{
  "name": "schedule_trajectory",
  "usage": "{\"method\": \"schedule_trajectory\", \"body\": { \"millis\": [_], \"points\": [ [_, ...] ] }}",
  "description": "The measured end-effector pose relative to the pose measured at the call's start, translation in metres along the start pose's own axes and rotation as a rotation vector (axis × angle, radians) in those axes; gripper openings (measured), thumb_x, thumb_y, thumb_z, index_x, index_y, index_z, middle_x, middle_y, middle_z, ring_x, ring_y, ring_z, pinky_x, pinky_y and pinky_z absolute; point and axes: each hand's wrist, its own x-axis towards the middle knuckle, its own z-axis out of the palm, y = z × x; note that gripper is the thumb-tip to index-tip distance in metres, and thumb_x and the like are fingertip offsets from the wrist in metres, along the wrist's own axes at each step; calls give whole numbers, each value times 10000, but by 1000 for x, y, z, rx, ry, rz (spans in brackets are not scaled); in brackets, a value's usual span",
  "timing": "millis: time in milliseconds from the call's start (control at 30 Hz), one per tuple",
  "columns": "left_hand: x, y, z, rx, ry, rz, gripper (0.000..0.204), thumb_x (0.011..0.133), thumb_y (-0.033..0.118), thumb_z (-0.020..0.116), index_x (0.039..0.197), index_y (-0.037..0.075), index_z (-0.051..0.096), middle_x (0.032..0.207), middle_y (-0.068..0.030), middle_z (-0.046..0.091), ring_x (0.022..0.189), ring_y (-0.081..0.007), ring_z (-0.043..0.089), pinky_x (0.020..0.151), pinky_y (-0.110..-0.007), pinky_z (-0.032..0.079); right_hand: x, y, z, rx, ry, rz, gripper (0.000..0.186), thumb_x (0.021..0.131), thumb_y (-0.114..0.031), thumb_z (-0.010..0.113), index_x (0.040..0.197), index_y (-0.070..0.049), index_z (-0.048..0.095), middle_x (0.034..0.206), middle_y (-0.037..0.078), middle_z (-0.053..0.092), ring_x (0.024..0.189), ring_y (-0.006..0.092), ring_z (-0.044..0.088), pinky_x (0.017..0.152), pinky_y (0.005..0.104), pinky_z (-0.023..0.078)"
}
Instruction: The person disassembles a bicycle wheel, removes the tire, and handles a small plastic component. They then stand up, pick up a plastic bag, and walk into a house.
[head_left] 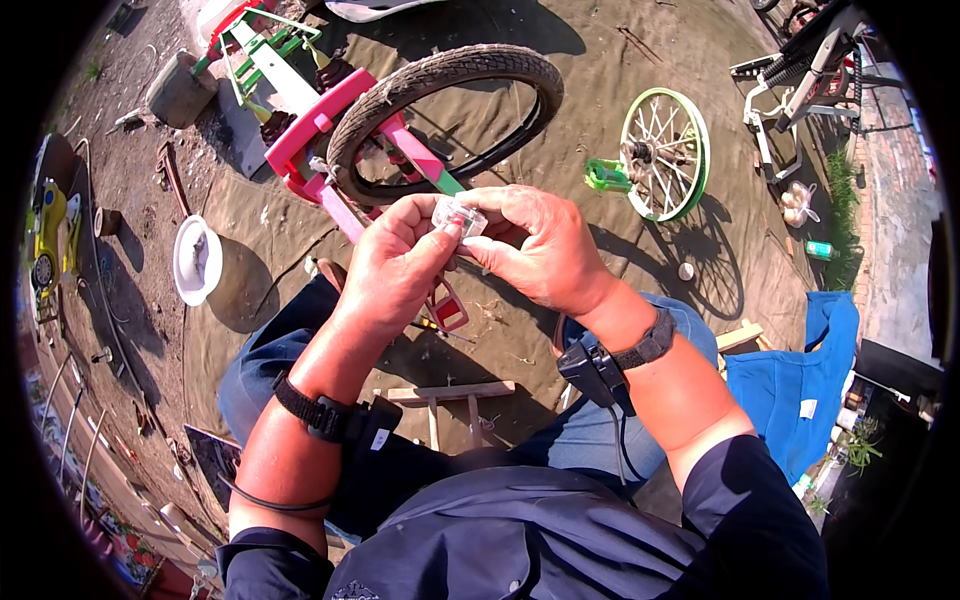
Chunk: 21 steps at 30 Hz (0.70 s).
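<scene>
We held a small clear plastic piece (459, 216) between both hands, just in front of the black bicycle tyre (450, 100). Our left hand (395, 265) pinched its near edge with thumb and forefinger, and our right hand (535, 245) pinched the far side. It looked light, stiff and smooth, likely slippery and easy to crack, so we judged the edges the safest hold. The green-rimmed wheel (665, 152) lay to the right of the tyre.

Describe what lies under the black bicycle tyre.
Under the tyre lies a pink and green frame on a brown ground sheet, with the tyre's shadow. Where the frame meets the wheel is hidden behind both hands' fingers.
</scene>
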Motion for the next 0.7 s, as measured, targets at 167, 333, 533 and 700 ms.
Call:
{"method": "schedule_trajectory", "body": {
  "millis": [167, 333, 533, 700],
  "points": [
    [1, -1, -4, -23, -43, -19, 226, 960, 147, 599, 1105, -22, 556, 942, -25, 633, 783, -49, 544, 678, -210, 443, 0, -1, 1, 1, 9, -2, 341, 774, -36, 732, 1101, -12, 638, 968, 102, 670, 824, 168, 669, 729, 282, 532],
    [0, 0, -6, 0, -53, -24, 196, 953, 118, 580, 1092, -15, 547, 924, -12, 615, 754, -32, 516, 636, -200, 415, 0, -10, 3, -25, 37, 25, 314, 771, -23, 725, 1062, -38, 607, 928, 104, 680, 795, 186, 700, 707, 290, 551],
    [0, -1, -6, 2, -73, 25, 191, 948, 73, 555, 1115, -15, 528, 948, -10, 615, 772, -24, 516, 652, -187, 413, -1, -10, 2, -82, 30, -22, 304, 764, -24, 731, 1040, -38, 603, 910, 100, 674, 789, 191, 702, 701, 297, 553],
    [0, -4, -7, -28, -106, 63, 204, 944, 55, 554, 1135, -6, 518, 976, -12, 621, 810, -28, 534, 681, -186, 422, -1, -2, 4, -64, 37, -34, 298, 741, -10, 724, 1013, -44, 607, 883, 99, 650, 770, 211, 683, 699, 313, 545]
  ]
}}
